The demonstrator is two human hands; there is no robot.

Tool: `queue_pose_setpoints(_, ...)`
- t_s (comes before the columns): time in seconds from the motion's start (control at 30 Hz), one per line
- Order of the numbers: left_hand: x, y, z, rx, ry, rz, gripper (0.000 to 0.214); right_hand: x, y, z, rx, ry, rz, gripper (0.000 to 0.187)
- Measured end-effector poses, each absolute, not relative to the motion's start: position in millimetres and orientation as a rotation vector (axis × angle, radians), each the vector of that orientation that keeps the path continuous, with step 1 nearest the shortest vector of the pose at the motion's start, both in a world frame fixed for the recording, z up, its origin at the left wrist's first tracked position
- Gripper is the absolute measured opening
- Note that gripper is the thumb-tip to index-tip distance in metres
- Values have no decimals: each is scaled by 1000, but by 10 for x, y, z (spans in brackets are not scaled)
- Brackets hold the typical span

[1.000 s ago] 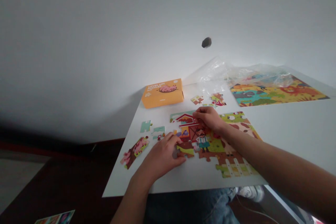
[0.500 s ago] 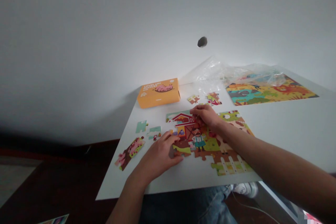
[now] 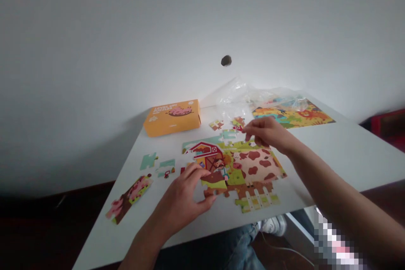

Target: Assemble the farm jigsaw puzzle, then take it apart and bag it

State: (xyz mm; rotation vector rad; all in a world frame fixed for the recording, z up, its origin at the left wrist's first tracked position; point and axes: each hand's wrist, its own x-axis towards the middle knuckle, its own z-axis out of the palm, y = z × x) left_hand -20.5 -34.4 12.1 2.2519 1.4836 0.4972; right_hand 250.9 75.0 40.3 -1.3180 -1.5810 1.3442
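Observation:
My left hand (image 3: 186, 192) is closed on a brown-and-green puzzle piece (image 3: 215, 180), held over the lower left of the farm puzzle (image 3: 253, 164) and hiding part of the farmer. The joined puzzle shows a red barn, a farmer, a spotted cow and a white fence. Over its far edge is my right hand (image 3: 268, 133), fingers bent and slightly apart, nothing visible between them. Its fingertips are beside a red barn piece (image 3: 237, 128); whether they touch it I cannot tell. A pale blue piece (image 3: 229, 134) lies just below that one.
Loose sky pieces (image 3: 148, 160) and a joined pig strip (image 3: 129, 198) lie on the left of the white table (image 3: 126, 240). Behind stand an orange puzzle box (image 3: 172, 120) and clear plastic wrap (image 3: 236, 93). An animal picture (image 3: 311, 116) lies back right, against the wall.
My right hand has left the barn roof and moved to the loose pieces at the back, uncovering the roof and cow. My left hand's piece now covers more of the farmer. The view has shifted right.

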Motion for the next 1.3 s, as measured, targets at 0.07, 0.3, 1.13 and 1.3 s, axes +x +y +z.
queue_pose_setpoints(0.07,-68,-361,82,2248,1522,676,35,2599,426,416,-1397,-1816,1375,28)
queue_pose_setpoints(0.3,468,-476,-144,2138,1551,1123,36,2284,-510,30,-1177,-1576,1587,28)
queue_pose_setpoints(1.13,-154,-222,49,1647,1726,1183,25,2252,-862,-216,-1369,-1564,1351,31)
queue_pose_setpoints(1.3,-832,-25,6,1543,2057,1123,29,2484,-929,-141,-1462,-1845,1185,26)
